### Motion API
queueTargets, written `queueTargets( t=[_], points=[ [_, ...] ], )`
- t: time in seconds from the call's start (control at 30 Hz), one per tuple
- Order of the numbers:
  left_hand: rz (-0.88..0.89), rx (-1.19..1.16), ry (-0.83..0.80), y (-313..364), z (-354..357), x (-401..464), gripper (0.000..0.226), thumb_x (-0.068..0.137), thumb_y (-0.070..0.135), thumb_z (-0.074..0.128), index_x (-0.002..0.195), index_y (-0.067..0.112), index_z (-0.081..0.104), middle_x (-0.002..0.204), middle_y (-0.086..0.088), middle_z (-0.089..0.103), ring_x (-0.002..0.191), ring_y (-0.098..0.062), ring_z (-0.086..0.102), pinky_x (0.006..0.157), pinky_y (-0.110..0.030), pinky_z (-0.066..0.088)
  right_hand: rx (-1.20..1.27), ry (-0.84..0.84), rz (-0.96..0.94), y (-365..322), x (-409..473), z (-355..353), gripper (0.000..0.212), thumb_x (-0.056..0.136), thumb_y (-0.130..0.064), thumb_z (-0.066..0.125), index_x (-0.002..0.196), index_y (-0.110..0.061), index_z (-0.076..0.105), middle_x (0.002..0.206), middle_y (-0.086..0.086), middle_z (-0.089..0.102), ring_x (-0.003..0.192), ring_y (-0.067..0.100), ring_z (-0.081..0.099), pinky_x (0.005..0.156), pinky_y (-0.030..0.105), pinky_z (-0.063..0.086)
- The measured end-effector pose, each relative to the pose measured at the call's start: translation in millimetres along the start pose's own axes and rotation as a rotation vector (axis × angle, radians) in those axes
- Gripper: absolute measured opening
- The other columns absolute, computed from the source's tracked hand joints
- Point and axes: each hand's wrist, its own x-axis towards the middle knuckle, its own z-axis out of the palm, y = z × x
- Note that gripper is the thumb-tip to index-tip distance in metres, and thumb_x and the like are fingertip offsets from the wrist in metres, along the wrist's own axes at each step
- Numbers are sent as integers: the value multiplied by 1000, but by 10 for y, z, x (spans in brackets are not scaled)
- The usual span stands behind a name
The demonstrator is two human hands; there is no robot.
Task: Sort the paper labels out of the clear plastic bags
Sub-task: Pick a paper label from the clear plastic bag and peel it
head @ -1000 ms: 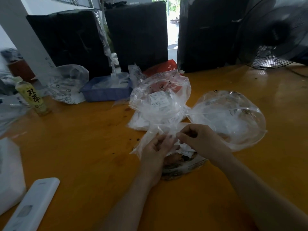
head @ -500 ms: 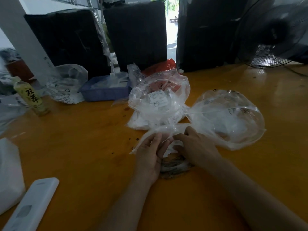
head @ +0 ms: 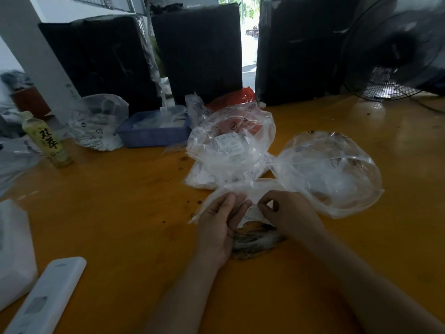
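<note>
A flat clear plastic bag [head: 243,191] lies on the orange table [head: 120,213] in front of me. My left hand [head: 220,225] rests on its left part with fingers nearly straight. My right hand [head: 286,213] pinches a white paper label [head: 252,214] on the bag between thumb and forefinger. Behind it sits a puffed clear bag [head: 231,150] with white labels showing through. A second puffed clear bag [head: 332,172] lies to the right.
A blue tray [head: 154,135] with plastic stands at the back, beside a crumpled bag [head: 98,124] and a drink bottle [head: 47,141]. Black wrapped bundles [head: 197,51] line the far edge; a fan [head: 397,51] is at right. A white flat device [head: 45,295] lies near left.
Both hands lowered the bag onto the table. My right hand's thumb and forefinger have closed into a pinch on the label; my left fingers have spread flatter.
</note>
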Motion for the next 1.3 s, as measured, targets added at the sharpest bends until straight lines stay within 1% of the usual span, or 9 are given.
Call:
queueTargets(
  t=[0.07, 0.2, 0.27, 0.37, 0.53, 0.73, 0.97, 1.17, 1.3],
  points=[
    [2, 5, -1, -5, 8, -6, 27, 91, 13, 68, 112, -4, 70, 113, -23, 77, 104, -32, 78, 80, -30, 65, 173, 74, 55, 4, -25, -70, 6, 97, -39, 66, 93, -38, 70, 58, -17, 60, 54, -6, 60, 43, 8, 39],
    [11, 28, -9, -8, 8, -16, 37, 82, 15, 72, 113, -5, 72, 113, -22, 78, 102, -30, 79, 80, -29, 65, 425, 150, 99, -9, -76, -173, 18, 97, -47, 63, 81, -40, 68, 63, -21, 69, 45, 1, 61, 42, 14, 42],
    [11, 34, -10, -9, 0, -11, 33, 82, 14, 72, 110, -4, 74, 112, -23, 78, 101, -31, 79, 81, -30, 65, 515, 136, 118, -1, -89, -194, 14, 95, -42, 69, 83, -35, 71, 63, -15, 71, 50, 1, 65, 47, 10, 44],
    [4, 48, -18, -14, -5, -7, 33, 82, 12, 72, 110, -5, 74, 112, -23, 78, 102, -33, 78, 82, -30, 65, 686, 107, 166, 27, -79, -200, 4, 91, -29, 77, 93, -29, 73, 73, -12, 75, 64, 4, 71, 55, 13, 50],
    [-9, 70, -43, -23, -7, -11, 41, 84, 12, 71, 120, -8, 69, 114, -23, 77, 106, -33, 77, 84, -29, 64, 823, 137, 195, 26, -74, -223, 31, 90, -26, 78, 115, -37, 64, 83, -15, 78, 73, 0, 73, 61, 10, 52],
    [-14, 95, -84, -30, -14, -4, 38, 84, 9, 72, 117, -7, 70, 116, -24, 77, 106, -33, 77, 84, -28, 63, 1017, 190, 177, -15, -98, -225, 15, 90, -13, 77, 101, -14, 67, 92, -4, 77, 81, 19, 77, 74, 26, 62],
    [-6, 168, -120, -56, -39, -12, 29, 84, 10, 74, 112, 4, 78, 120, -21, 76, 108, -34, 77, 86, -27, 62, 919, 232, 124, -87, -111, -170, 11, 93, -10, 74, 95, -13, 63, 85, -7, 75, 80, 14, 77, 73, 20, 59],
    [17, 214, -124, -55, -33, -18, 38, 84, 14, 72, 119, 0, 73, 119, -19, 77, 111, -33, 75, 89, -28, 62, 749, 236, 94, -77, -119, -152, 13, 92, -16, 76, 92, -21, 64, 85, -6, 74, 83, 8, 74, 75, 24, 60],
    [32, 247, -101, -61, -25, -32, 29, 85, 19, 73, 112, 12, 79, 121, -15, 77, 112, -33, 75, 84, -28, 63, 614, 223, 66, -71, -123, -149, 11, 90, -21, 77, 94, -22, 68, 88, -11, 72, 84, 4, 70, 75, 20, 57]
  ],
)
